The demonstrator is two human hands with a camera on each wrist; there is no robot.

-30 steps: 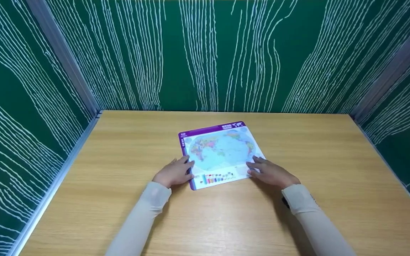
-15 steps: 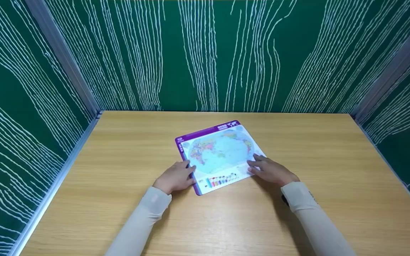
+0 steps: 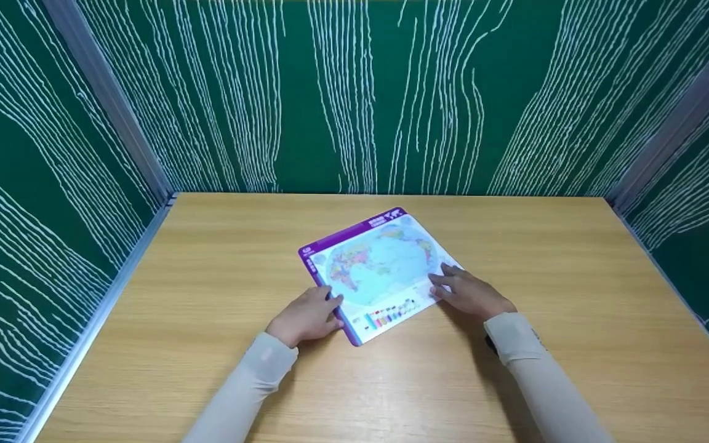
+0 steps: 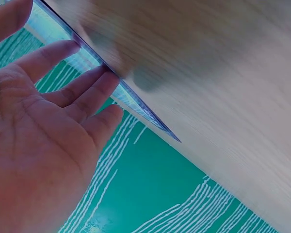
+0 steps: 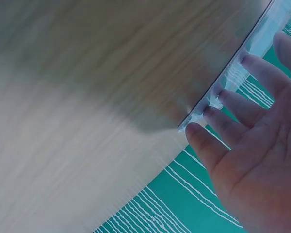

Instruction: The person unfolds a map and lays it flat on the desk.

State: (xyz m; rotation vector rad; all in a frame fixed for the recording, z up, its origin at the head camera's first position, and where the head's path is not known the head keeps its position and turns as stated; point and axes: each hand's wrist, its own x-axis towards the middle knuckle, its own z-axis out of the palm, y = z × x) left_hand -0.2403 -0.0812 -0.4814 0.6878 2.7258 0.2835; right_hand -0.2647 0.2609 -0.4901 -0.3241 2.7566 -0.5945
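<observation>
A thin world map sheet [image 3: 385, 261] with a purple border and rounded corners lies flat and askew on the wooden table. My left hand [image 3: 306, 315] touches its left edge, the fingertips at the rim and the thumb over the top face. On the opposite side, my right hand [image 3: 472, 293] rests its fingers on the lower right corner, which they partly hide. In the left wrist view the fingers of the left hand [image 4: 43, 121] reach out loosely to the rim. The right wrist view shows the right hand [image 5: 266, 131] with spread fingertips against the edge.
A pale wooden table [image 3: 207, 258] spreads around the sheet. Green panels [image 3: 305, 92] with wavy white lines stand behind and on both sides, joined by grey metal posts [image 3: 108, 92] at the corners.
The map sheet has turned counterclockwise: its upper left corner moved down and left, its lower left corner toward me and right. My left hand came slightly nearer; the right hand stayed nearly still.
</observation>
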